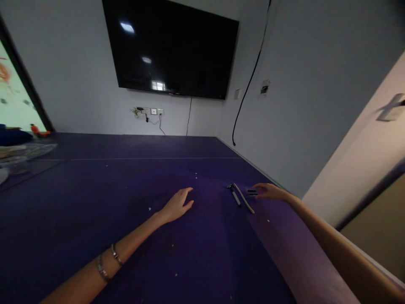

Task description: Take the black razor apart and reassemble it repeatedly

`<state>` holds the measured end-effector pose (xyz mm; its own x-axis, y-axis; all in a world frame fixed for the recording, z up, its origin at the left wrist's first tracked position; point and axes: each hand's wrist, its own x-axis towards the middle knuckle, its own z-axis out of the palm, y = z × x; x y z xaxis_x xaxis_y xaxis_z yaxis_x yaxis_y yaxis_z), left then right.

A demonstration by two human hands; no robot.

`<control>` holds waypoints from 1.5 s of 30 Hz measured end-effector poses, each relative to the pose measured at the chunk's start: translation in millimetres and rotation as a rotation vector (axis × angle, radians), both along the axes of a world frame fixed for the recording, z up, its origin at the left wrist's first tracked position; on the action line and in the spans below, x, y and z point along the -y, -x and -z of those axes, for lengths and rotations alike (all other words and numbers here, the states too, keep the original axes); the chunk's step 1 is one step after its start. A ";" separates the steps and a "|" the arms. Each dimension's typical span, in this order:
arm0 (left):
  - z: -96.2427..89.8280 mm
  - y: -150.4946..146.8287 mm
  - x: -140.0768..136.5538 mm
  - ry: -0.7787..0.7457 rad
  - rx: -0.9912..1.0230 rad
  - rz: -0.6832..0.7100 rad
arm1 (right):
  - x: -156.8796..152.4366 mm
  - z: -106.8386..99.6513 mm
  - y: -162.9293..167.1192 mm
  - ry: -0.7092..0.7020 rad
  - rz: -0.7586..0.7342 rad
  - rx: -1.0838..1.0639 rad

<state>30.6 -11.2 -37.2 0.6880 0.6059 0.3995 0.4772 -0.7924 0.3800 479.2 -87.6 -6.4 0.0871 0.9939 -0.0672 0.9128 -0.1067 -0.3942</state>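
Note:
My left hand (pixel 177 205) hovers over the purple tabletop, its thumb and fingers apart and holding nothing. Over to the right, the thumb and fingers of my right hand (pixel 268 191) close about the end of a small dark piece with a pale stripe (pixel 252 192); its exact kind is too small to make out. Just left of that piece lies a curved, pale, thin strip (pixel 244 198). Beside the strip is a slim grey stick with a dark end (pixel 236 198), which looks like a pen or a razor handle.
The purple tabletop (pixel 202 245) carries scattered white specks. Clear plastic wrapping (pixel 38 148) and a small orange object (pixel 35 129) sit at the far left. A black cable (pixel 252 78) hangs by the right wall. A television (pixel 174 46) is mounted above sockets (pixel 153 111).

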 end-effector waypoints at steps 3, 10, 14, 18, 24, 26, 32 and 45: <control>0.6 5.0 -1.8 0.007 -0.006 -0.020 | -6.9 10.7 -15.2 0.113 0.025 -0.065; 1.0 8.0 0.4 0.019 -0.040 -0.029 | -20.1 15.3 -10.0 0.202 0.055 -0.105; 1.0 8.2 0.0 0.020 -0.048 -0.031 | -22.2 16.2 -9.0 0.211 0.027 -0.089; 1.2 6.7 -0.4 0.025 -0.052 -0.027 | -23.6 20.5 -9.7 0.182 0.037 -0.086; 7.7 5.5 -3.4 0.028 -0.047 -0.026 | -24.5 24.3 -9.9 0.177 0.047 -0.100; 10.3 7.0 -5.0 0.026 -0.046 -0.027 | -24.0 23.0 -9.2 0.187 0.067 -0.127; 16.7 22.3 -18.5 -0.018 -0.042 -0.098 | -27.5 8.6 4.0 0.167 0.070 -0.139; 30.4 104.7 -77.1 -0.090 -0.129 -0.481 | -58.9 1.8 136.3 -0.090 -0.324 -0.021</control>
<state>-74.1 65.9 -67.6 0.3869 0.8334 0.3946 0.8349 -0.4983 0.2338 342.9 -28.7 -8.2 -0.2349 0.9717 0.0234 0.8852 0.2238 -0.4078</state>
